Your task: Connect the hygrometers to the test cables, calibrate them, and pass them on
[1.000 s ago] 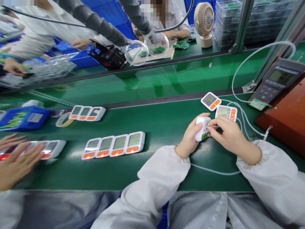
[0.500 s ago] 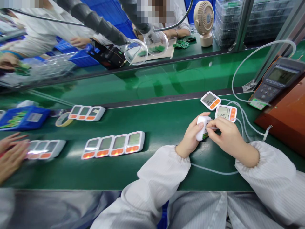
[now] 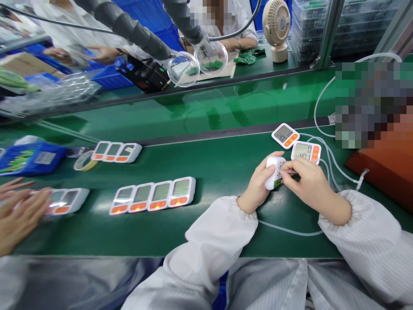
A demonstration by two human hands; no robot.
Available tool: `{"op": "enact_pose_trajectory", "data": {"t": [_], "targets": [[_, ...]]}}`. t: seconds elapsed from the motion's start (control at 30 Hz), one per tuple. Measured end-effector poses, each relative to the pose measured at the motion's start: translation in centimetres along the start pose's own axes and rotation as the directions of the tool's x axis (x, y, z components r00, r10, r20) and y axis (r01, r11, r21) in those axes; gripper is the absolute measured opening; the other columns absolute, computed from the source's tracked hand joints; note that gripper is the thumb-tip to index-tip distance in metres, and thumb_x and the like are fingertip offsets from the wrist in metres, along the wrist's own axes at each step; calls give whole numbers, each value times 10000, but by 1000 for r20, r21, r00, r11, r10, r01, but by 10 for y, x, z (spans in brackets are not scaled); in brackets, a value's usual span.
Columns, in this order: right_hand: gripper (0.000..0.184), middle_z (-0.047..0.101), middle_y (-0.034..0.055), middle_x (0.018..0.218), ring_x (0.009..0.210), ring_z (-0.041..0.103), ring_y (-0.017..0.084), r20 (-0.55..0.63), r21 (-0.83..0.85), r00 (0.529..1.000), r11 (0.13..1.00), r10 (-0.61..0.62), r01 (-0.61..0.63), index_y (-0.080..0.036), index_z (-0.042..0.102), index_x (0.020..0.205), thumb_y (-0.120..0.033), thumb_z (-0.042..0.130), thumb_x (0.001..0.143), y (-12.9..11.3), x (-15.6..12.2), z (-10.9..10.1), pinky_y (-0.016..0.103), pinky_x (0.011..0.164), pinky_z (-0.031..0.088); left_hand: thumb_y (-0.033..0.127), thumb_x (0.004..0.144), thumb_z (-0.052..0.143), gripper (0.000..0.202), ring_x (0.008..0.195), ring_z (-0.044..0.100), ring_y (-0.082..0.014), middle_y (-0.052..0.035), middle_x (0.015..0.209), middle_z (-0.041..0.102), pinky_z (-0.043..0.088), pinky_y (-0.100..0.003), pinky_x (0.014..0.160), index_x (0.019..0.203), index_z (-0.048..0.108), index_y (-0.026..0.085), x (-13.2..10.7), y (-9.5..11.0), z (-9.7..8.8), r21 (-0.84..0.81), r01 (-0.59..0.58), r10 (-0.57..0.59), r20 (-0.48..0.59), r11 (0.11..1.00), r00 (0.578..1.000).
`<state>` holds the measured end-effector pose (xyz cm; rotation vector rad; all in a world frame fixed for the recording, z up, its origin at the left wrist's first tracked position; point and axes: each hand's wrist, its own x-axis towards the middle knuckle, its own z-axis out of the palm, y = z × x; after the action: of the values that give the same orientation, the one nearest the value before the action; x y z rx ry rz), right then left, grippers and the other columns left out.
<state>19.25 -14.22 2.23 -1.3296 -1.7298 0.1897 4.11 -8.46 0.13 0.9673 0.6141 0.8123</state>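
Note:
My left hand (image 3: 256,187) grips a small white blood pressure monitor (image 3: 274,173), tilted so its printed side and a green part at its lower end show. Against the monitor's side, my right hand (image 3: 303,178) pinches a thin pale air tube (image 3: 292,172); its tip is hidden by the fingers. Just beyond my hands lie two more monitors with orange buttons: one (image 3: 285,136) reads about 400, the other (image 3: 306,152) about 401. Clear tubing (image 3: 327,159) runs from beside them to an orange-brown box (image 3: 383,168).
A row of monitors (image 3: 153,196) with lit orange buttons stands left of my arms; another row (image 3: 116,152) lies behind it. At far left a co-worker's hands (image 3: 22,211) are over more monitors. Tape roll (image 3: 84,161), blue bin (image 3: 32,158) and fan (image 3: 276,30) stand farther off.
My hands stay nearly in place, with the right fingers shifted slightly at the monitor. The co-worker's hands at far left have slid right over the monitors there.

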Motion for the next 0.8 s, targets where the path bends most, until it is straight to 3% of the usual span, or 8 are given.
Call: {"op": "enact_pose_trajectory", "data": {"t": [0.27, 0.53, 0.8], "targets": [[153, 610, 21, 769, 703, 580, 164, 28, -5, 1000, 1000, -4, 4, -193, 608, 820, -129, 535, 938, -1, 0, -1, 298, 653, 438, 477, 859, 677, 530, 900, 624, -172, -51, 1065, 669, 489, -280, 833, 1307, 628, 196, -1, -3, -4, 68, -27, 26, 9, 997, 1000], [195, 581, 10, 722, 666, 557, 154, 50, 0, 999, 1000, 15, -15, -197, 599, 767, -131, 516, 931, -4, 0, -2, 290, 640, 429, 502, 912, 625, 535, 1010, 630, -210, -69, 1132, 682, 471, -331, 954, 1355, 597, 203, -4, -5, -4, 232, -100, 96, 25, 968, 995], [138, 647, 20, 739, 673, 611, 160, -11, -2, 1000, 1000, 8, -8, -195, 629, 793, -137, 557, 896, -4, 3, -4, 286, 642, 479, 487, 885, 655, 530, 997, 657, -215, -75, 1094, 698, 498, -319, 900, 1322, 619, 189, -2, -3, -2, 95, -56, 58, -16, 994, 998]]}}
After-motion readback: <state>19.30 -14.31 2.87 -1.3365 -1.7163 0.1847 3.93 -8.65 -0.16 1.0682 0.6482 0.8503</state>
